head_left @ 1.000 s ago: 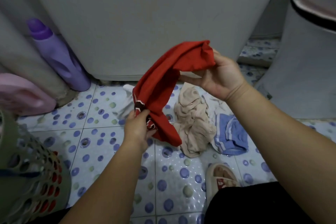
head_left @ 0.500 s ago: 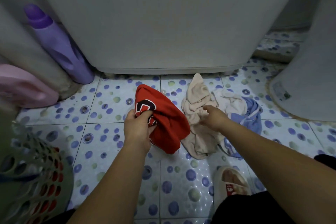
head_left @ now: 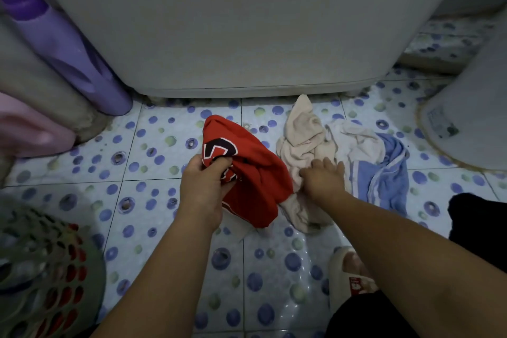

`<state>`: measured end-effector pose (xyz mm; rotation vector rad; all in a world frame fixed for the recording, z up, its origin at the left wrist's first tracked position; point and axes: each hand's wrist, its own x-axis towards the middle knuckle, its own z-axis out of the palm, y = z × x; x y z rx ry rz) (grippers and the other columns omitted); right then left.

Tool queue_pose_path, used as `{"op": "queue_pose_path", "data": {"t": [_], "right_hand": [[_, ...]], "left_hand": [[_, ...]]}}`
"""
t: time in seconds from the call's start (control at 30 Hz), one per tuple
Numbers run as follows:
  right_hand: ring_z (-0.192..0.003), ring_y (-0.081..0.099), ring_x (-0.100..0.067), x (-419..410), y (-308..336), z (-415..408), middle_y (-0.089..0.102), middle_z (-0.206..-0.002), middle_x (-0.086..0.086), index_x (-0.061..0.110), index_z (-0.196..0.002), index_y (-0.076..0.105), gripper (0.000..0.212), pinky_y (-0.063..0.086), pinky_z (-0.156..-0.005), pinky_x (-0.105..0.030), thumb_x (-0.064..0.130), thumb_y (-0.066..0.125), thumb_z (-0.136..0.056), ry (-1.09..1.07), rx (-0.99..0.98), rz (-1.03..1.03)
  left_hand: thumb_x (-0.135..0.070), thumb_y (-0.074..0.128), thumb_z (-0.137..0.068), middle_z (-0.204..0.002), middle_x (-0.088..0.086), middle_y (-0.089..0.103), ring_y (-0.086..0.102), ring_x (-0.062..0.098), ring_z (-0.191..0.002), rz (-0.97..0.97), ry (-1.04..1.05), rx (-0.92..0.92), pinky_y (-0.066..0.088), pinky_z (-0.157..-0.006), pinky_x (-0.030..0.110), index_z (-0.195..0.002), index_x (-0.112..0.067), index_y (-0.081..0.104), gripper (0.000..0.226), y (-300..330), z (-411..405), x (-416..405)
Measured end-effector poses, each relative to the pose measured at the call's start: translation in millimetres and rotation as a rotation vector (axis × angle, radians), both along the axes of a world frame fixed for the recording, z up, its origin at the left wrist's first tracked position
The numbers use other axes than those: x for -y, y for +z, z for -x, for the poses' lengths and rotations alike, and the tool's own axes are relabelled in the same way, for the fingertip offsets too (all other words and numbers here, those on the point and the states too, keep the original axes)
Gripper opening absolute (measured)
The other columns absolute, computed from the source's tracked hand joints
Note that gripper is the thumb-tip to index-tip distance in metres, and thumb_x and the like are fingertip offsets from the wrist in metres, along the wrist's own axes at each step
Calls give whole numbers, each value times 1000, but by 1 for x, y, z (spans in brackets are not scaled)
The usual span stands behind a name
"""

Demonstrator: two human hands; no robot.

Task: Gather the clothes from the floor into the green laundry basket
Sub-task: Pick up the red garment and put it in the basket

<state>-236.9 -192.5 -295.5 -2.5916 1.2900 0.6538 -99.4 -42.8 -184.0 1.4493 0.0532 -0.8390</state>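
We see the left hand (head_left: 204, 186) holding the red shirt (head_left: 255, 173) in a bunch, with the fingers curled tight round the cloth near its black and white print. A second ago both hands held this shirt up in the air and stretched it out. Now it is down low, bunched up just over the spotted floor tiles (head_left: 153, 162), and only the left hand has it.

The right hand (head_left: 322, 175) has let go of the shirt and gone down to the beige cloth (head_left: 300, 134) on the floor. Half a second ago it was just reaching there. Now its fingers lie flat and spread on the cloth, pressing it and not yet grabbing it. The red shirt touches the beige cloth at its left side.

A white cloth (head_left: 356, 143) and a blue striped cloth (head_left: 389, 173) lie just beside the beige one, as they did before.

The green laundry basket (head_left: 41, 269) sits at the bottom left, well apart from the pile, with something red showing through its holes.

A purple bottle (head_left: 71, 52) leans by the big grey machine (head_left: 233, 22), and a pale slipper (head_left: 348, 271) is near the right arm.
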Motion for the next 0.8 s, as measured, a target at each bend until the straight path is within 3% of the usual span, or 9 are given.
{"op": "queue_pose_path", "data": {"t": [0.07,0.13,0.23,0.4,0.5,0.57,0.63,0.8], "right_hand": [[-123,44,-34,0,6,-1,56,-121,-9,24,-114,53,27,14,-114,-55,22,45,-89,-108,156,-43],[-119,49,-34,-2,17,-2,58,-120,-9,21,-116,50,25,22,-112,-47,23,43,-92,-294,400,-174],[-108,54,-31,-7,38,-5,58,-109,-7,17,-119,49,28,36,-85,-30,22,49,-92,-465,753,-326],[-100,51,-18,-28,89,-16,53,-107,2,18,-127,48,35,38,-79,-25,25,51,-93,-560,1095,-436],[-92,55,-20,-41,120,-25,56,-97,0,17,-112,52,21,40,-60,-22,23,54,-92,-536,1230,-454],[-86,55,-17,-54,144,-34,59,-92,-1,20,-98,51,8,43,-63,-22,21,55,-91,-495,1308,-473],[-89,59,-18,-69,168,-46,62,-95,-2,26,-90,53,10,49,-78,-32,17,56,-90,-454,1393,-542],[-93,65,-17,-111,228,-73,67,-100,0,30,-94,56,17,53,-89,-39,14,57,-89,-303,1527,-702]], "left_hand": [[-2,56,-88,-92,3,63,61,15,-85,11,4,-5,55,-75,34,-100,-14,59,17,4,2,0],[-1,56,-88,-90,2,63,61,15,-82,21,8,-8,56,-74,34,-91,-16,59,15,9,4,-2],[0,55,-89,-91,2,63,62,15,-85,63,2,-2,55,-81,36,-88,-19,58,19,21,6,-7],[0,55,-88,-92,1,63,61,18,-89,112,18,51,54,-86,39,-86,-24,58,25,46,7,-24],[1,56,-87,-90,-1,63,60,15,-85,121,30,100,54,-83,37,-85,-25,57,26,61,6,-35],[3,55,-86,-86,-1,62,59,15,-82,134,37,142,53,-81,35,-83,-23,57,27,75,6,-46],[5,54,-86,-82,0,61,57,14,-76,156,49,191,51,-74,32,-82,-22,56,27,91,5,-58],[8,54,-85,-77,-2,60,54,11,-69,211,60,325,47,-67,28,-79,-22,57,30,137,0,-89]]}}
